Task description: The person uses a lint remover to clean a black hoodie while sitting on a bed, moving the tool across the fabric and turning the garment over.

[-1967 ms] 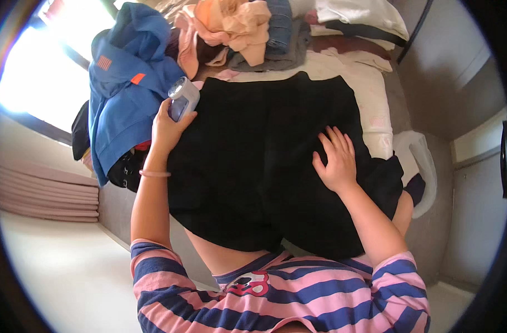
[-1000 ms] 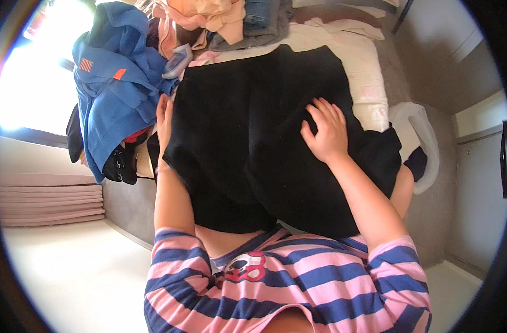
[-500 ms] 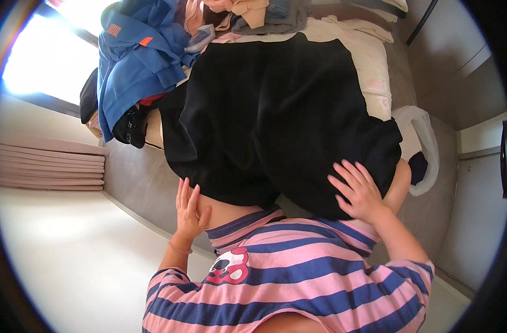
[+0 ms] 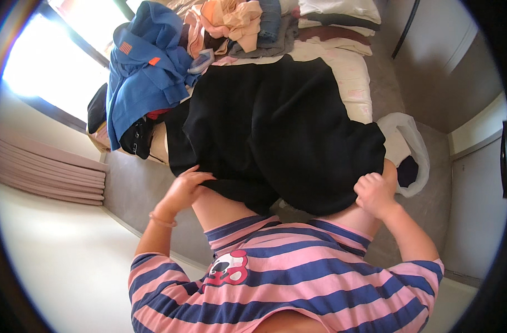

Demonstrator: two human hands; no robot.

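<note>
A large piece of black clothing [image 4: 259, 127] lies spread from the edge of the bed over my bare thighs; which kind of garment it is, I cannot tell. My left hand [image 4: 188, 188] holds its near left edge, the fingers bent over the fabric, and the hem there is slightly lifted. At the near right corner, the curled fingers of my right hand [image 4: 374, 193] pinch the cloth. The far side of the garment rests on the pale bedding.
A blue sweatshirt [image 4: 148, 77] hangs over the bed's left side. Peach-coloured clothes [image 4: 231, 22] and jeans [image 4: 269, 21] are heaped at the back, near a folded stack [image 4: 339, 25]. On the floor to the right stands a white plastic bag [image 4: 419, 144] with dark cloth inside.
Both hands have gone from lying flat with fingers spread to gripping the black garment's near edge. My right hand has shifted outward to the corner. The near left hem has risen slightly.
</note>
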